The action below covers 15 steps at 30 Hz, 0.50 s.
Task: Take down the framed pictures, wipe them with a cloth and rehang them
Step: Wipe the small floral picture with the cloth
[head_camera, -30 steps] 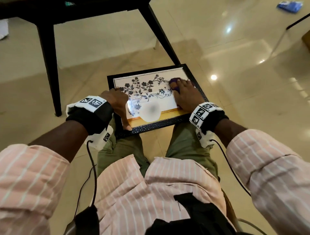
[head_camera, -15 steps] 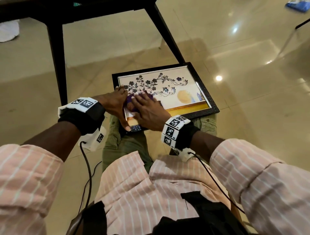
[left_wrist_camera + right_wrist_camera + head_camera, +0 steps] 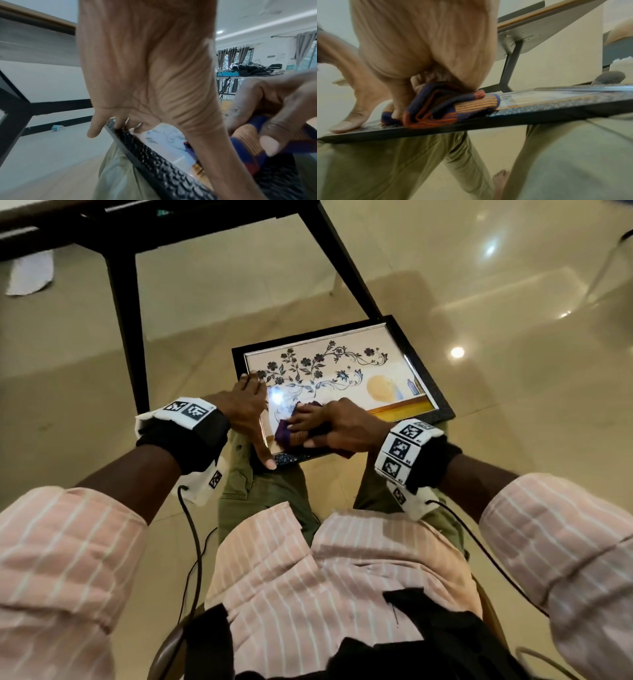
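Note:
A black-framed picture (image 3: 359,371) with a dark flower print lies flat across my knees. My left hand (image 3: 253,419) grips its left edge, fingers over the far side and thumb along the near rail. In the left wrist view those fingers (image 3: 120,125) curl onto the frame (image 3: 154,162). My right hand (image 3: 335,422) holds a folded purple and orange striped cloth (image 3: 291,436) down on the glass at the near left corner. The right wrist view shows the cloth (image 3: 453,108) bunched under the right hand (image 3: 419,60) on the frame (image 3: 556,108), thumb touching the rail.
A black table stands just ahead, with one leg (image 3: 126,320) left of the frame and another (image 3: 346,268) behind it. The floor is glossy beige tile (image 3: 513,440). A white object (image 3: 30,275) lies at the far left. A bare foot (image 3: 500,180) rests below.
The right hand slid the cloth from the upper right of the glass across to the near left corner. The left hand kept its hold on the left edge.

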### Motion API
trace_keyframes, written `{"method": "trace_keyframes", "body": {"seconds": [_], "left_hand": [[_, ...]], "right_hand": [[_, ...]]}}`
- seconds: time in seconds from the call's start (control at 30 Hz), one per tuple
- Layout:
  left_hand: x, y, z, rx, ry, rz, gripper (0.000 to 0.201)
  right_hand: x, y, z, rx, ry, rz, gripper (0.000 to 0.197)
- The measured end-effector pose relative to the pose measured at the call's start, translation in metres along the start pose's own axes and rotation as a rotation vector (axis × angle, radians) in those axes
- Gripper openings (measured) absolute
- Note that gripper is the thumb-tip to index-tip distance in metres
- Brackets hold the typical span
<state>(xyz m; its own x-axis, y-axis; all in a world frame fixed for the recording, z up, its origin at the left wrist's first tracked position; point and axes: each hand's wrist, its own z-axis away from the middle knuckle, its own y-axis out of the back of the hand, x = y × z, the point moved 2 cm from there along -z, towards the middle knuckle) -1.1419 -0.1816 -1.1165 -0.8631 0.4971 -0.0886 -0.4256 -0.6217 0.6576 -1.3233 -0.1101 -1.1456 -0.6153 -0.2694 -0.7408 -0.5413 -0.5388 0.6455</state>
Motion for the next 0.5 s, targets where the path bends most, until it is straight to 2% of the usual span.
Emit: {"method": "trace_keyframes", "body": {"seconds": [0.07, 0.13, 0.2, 0.27, 0.33, 0.4, 0.43, 0.5], "left_hand": [[0.008, 0.006, -0.001, 0.004, 0.042, -0.044, 0.167], [0.022, 0.011, 0.001, 0.021, 0.019, -0.066, 0.16], [0.037, 0.014, 0.0, 0.055, -0.073, -0.027, 0.155], [0.049, 0.014, -0.004, 0.078, -0.152, 0.044, 0.154], [0.056, 0.015, -0.007, 0.076, -0.171, 0.047, 0.156], [0.06, 0.017, -0.006, 0.066, -0.16, 0.007, 0.157], [0.06, 0.019, -0.004, 0.069, -0.156, -0.002, 0.156], [0.061, 0.021, -0.002, 0.068, -0.148, -0.01, 0.155]], "right_hand": [[0.0, -0.003, 0.002, -0.028, 0.037, 0.016, 0.044], [0.004, -0.003, 0.008, -0.069, 0.013, -0.043, 0.043], [0.015, 0.007, 0.013, 0.051, -0.103, -0.043, 0.044], [0.014, 0.009, 0.017, 0.204, -0.165, 0.111, 0.046], [0.008, 0.004, 0.02, 0.192, -0.057, 0.202, 0.046], [0.014, 0.01, 0.029, 0.149, -0.024, 0.124, 0.043], [0.025, 0.019, 0.031, 0.192, -0.098, 0.102, 0.042], [0.048, 0.036, 0.037, 0.313, -0.354, 0.193, 0.046]]}}
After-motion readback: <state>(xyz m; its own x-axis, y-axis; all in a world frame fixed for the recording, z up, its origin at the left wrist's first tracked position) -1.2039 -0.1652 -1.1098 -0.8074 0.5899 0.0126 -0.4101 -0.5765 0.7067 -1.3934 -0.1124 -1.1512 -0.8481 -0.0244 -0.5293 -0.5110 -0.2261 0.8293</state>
